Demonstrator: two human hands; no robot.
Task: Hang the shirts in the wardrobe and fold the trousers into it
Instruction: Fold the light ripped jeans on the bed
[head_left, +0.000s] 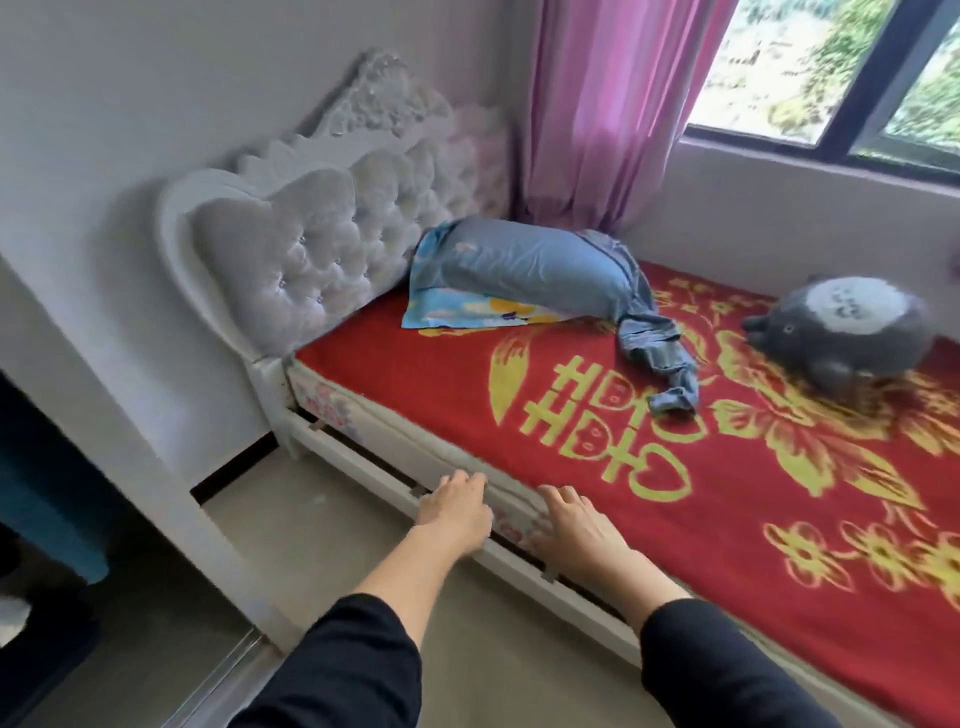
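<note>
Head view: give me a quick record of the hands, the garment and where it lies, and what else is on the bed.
left hand: open, holds nothing, by the near edge of the bed
right hand: open, holds nothing, by the same edge
contact with bed: cannot tell
jeans: crumpled, trailing from the pillow's right end onto the blanket
pillow: blue, against the headboard
blanket: red with yellow pattern, covers the mattress
plush toy: grey, right of the jeans, apart from them
shirts, wardrobe: not seen

Red bed (415, 374) carries pillow (524, 265), crumpled jeans (655, 340), grey plush toy (841, 332).
</note>
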